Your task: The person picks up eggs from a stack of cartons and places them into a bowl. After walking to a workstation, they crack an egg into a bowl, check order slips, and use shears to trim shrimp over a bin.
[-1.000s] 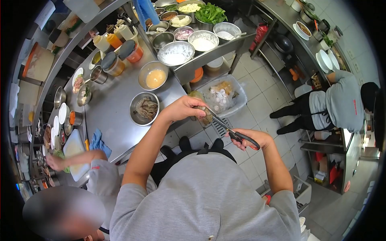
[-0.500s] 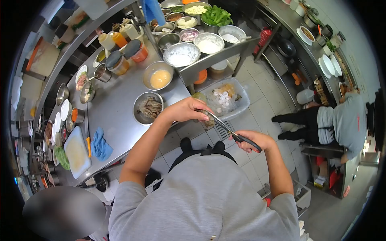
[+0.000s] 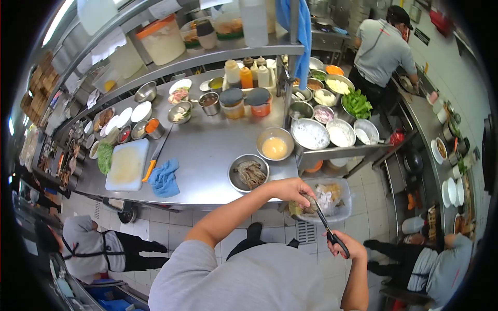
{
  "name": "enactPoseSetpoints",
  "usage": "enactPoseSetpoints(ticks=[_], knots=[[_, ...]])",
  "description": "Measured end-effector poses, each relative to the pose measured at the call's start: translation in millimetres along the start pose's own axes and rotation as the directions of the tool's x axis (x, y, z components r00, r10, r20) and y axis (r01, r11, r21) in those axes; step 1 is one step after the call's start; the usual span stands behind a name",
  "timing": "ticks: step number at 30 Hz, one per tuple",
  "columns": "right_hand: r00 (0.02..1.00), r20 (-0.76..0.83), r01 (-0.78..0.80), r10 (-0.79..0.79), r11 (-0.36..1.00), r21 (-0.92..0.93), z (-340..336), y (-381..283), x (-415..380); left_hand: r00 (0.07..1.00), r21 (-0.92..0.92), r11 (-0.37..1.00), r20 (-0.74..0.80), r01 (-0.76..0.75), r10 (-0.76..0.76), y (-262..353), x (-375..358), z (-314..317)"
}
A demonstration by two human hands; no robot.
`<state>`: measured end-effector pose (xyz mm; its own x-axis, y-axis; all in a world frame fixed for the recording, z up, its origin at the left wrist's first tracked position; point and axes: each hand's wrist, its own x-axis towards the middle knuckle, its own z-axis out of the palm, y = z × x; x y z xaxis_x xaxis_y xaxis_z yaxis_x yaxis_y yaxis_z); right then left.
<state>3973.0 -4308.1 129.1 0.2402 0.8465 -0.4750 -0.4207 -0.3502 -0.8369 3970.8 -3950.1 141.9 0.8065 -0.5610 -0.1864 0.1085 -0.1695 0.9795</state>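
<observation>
My right hand (image 3: 348,245) is closed round the black handles of a pair of scissors (image 3: 327,224). The blades point up and left to a small greyish prawn (image 3: 309,206), pinched in the fingers of my left hand (image 3: 294,192). Below and behind my hands, a clear plastic tub (image 3: 342,207) with white and yellowish contents is partly hidden by the left hand. On the steel counter, left of my left hand, a metal bowl (image 3: 236,182) holds grey prawns (image 3: 251,175).
The steel counter (image 3: 202,150) bears a yellow-liquid bowl (image 3: 274,147), blue cloth (image 3: 164,179), orange-handled knife (image 3: 150,168) and white cutting board (image 3: 127,165). Several ingredient bowls stand at the back right. One person (image 3: 384,49) stands beyond them, others at lower left and right.
The view has tilted up and swung left, so more shelf and counter show and things sit further right in the picture. Both hands keep their hold on prawn and scissors.
</observation>
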Motion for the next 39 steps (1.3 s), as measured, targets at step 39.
enactPoseSetpoints(ticks=[39], knots=[[0.996,0.006,-0.084,0.084,0.996,-0.002,14.7,-6.7,6.9,0.987,0.068,0.993,0.124,0.092,-0.1,-2.7,-0.5,12.2]])
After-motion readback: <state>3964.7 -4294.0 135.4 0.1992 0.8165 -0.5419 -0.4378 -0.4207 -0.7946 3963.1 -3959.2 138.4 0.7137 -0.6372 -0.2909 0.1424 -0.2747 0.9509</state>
